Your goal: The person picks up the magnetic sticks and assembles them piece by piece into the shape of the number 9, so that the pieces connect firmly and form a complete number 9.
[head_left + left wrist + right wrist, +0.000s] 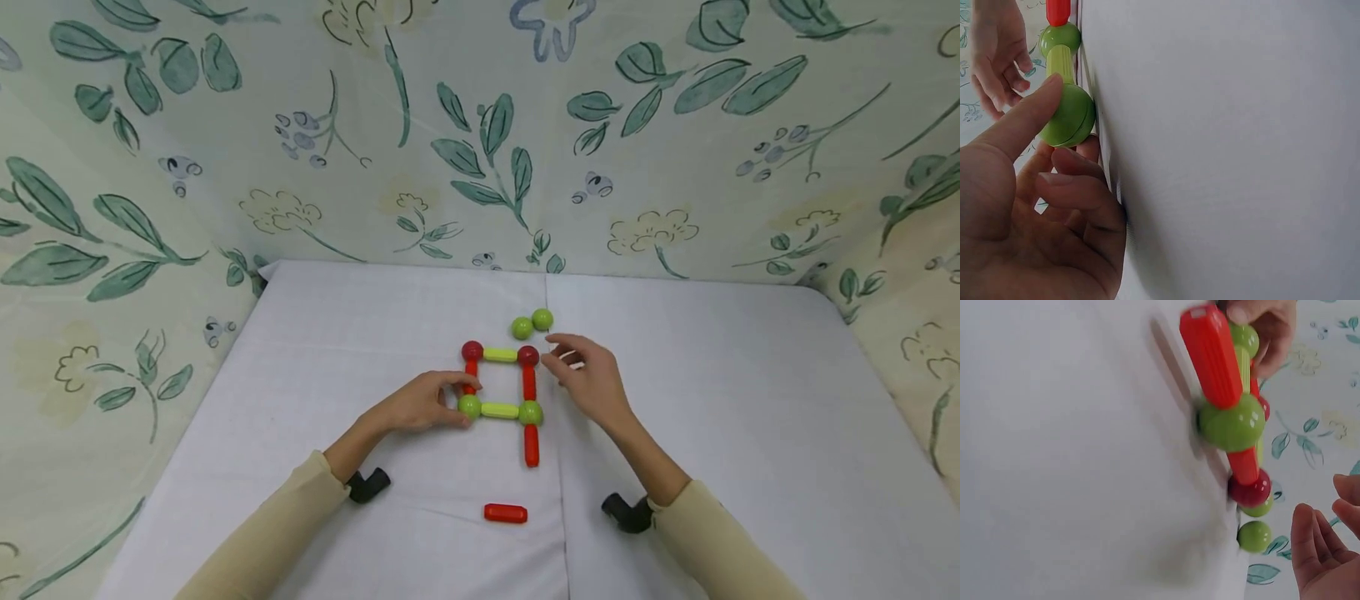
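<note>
On the white cloth lies a square of magnetic sticks and balls. Its far corners are red balls, the left one [472,352] and the right one [528,357]; its near corners are green. My left hand [420,402] holds the near-left green ball [1067,119] between thumb and fingers, with a fingertip by the left red stick [471,367]. Just right of the far-right corner, my right hand [594,381] hovers with fingers loosely bent and nothing in them. From the near-right green ball [530,412] a red stick [532,447] sticks out toward me.
Two loose green balls, one left [522,327] and one right [542,319], lie beyond the square. A single red stick [506,513] lies nearer me. Behind the table [712,400] hangs a floral cloth [495,133].
</note>
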The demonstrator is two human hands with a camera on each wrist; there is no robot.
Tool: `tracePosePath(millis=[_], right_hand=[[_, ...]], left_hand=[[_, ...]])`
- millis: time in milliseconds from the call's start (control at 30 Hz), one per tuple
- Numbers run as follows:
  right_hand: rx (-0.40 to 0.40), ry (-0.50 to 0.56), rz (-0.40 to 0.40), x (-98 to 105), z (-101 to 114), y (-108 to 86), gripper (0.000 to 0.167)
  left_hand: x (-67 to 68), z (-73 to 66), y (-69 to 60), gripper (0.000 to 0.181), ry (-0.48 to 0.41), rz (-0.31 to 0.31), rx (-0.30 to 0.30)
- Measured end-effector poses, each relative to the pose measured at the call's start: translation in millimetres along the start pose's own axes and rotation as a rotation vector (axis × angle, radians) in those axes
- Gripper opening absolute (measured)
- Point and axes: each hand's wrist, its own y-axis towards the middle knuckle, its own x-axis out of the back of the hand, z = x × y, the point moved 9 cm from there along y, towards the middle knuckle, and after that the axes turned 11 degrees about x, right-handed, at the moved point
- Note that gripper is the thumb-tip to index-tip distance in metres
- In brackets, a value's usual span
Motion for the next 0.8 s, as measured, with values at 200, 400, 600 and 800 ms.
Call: tracePosePath(millis=[200,400,600,800], right_hand=[[-0.083,-0.077,0.003,-0.9,-39.3,44.6,0.042],[-0.17,-0.117,0.118,-11.4,-64.9,64.7,0.048],[-0.213,-0.151,0.158,-17.0,-70.5,69.2,0.042],[-0.199,-0.144,0.146,-20.6,-71.7,70.4,0.04]], left_hand=[[0.8,1.4,-0.1,0.047,-0.001,0.002,0.003],[0.1,-0.2,0.7,0.047,-0.006,0.007,0.0],[-1.7,-1.0,2.0,0.047,-0.005,0.013,0.004],[-0.5,2.5,1.3,0.047,0.009,0.004,0.025]])
